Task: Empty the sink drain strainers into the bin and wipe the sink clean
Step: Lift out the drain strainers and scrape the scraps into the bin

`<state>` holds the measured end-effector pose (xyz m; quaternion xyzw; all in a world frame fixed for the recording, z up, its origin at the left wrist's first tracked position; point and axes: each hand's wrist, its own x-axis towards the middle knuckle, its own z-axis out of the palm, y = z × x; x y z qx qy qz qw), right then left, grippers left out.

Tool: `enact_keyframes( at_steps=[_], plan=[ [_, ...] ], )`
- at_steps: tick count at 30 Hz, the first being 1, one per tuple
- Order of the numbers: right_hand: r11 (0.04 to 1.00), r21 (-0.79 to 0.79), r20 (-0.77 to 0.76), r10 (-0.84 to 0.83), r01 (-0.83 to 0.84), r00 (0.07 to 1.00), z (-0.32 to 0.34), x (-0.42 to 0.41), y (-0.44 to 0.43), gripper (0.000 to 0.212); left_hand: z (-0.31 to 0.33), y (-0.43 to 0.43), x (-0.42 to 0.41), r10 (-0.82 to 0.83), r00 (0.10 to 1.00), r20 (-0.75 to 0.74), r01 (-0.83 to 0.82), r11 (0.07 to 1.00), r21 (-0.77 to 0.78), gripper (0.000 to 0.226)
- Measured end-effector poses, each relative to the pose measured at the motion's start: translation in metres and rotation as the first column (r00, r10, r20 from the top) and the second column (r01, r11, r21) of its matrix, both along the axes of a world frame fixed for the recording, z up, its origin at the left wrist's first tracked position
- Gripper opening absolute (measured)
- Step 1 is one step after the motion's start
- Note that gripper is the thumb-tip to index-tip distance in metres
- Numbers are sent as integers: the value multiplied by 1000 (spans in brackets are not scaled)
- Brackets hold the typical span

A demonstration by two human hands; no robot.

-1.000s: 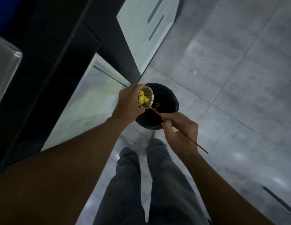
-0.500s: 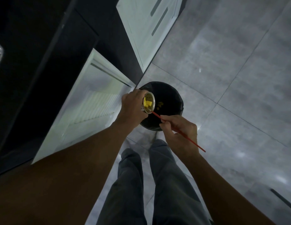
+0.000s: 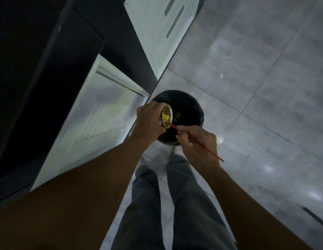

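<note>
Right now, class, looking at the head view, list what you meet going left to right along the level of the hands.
Pale ribbed cabinet panel → left hand → round perforated metal strainer → right hand → grey tiled floor. The thin red stick and black bin overlap these, so they are omitted.

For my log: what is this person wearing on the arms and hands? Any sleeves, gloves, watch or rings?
No sleeves show anywhere up to the frame edge. The left hand and right hand are ungloved; no watch, band or ring is visible. The trousers are grey.
</note>
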<state>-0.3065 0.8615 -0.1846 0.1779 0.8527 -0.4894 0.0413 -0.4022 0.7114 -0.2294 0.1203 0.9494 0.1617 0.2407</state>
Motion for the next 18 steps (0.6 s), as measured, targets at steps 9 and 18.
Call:
enact_keyframes(
  at_steps=[9, 18],
  plan=[
    [996, -42, -32, -81, 79, 996, 5, 7, 11, 15, -2, 11, -2, -1, 998, 57, 3, 999, -45, 70],
    [992, -85, 84, -91, 98, 992, -11, -2, 1, 19, -7, 18, -8, -13, 994, 111, 24, 994, -105, 79]
  ],
)
